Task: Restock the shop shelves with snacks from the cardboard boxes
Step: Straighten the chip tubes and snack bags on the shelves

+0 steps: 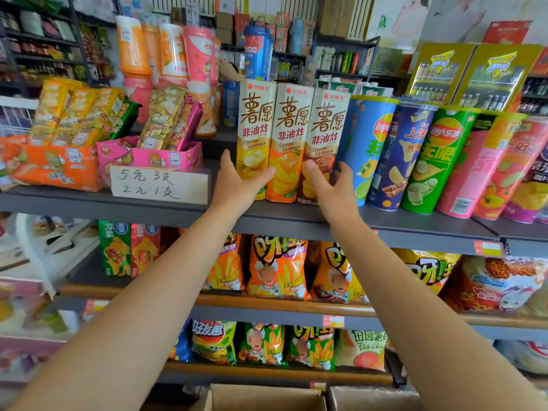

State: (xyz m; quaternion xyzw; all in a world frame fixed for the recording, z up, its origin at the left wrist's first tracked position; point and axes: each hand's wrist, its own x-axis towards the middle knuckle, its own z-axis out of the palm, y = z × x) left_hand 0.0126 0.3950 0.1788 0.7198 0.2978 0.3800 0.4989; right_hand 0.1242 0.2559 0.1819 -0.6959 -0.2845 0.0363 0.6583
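Note:
Three tall snack boxes stand side by side on the grey top shelf (89, 203): a yellow box (256, 123), an orange box (292, 129) and a brown box (327, 129). My left hand (237, 182) grips the lower left of the yellow box, thumb across its front. On the other side, my right hand (332, 185) holds the lower part of the brown box, with the thumb on its front and the fingers round its right edge. The trio is clamped between both hands. Two open cardboard boxes (267, 396) show at the bottom edge.
Lay's crisp tubes (367, 149) lean right against the brown box, with more tubes (439, 158) beyond. A pink display box (148, 158) and a handwritten price card (160, 183) sit to the left. Crisp bags (275, 268) fill the lower shelves.

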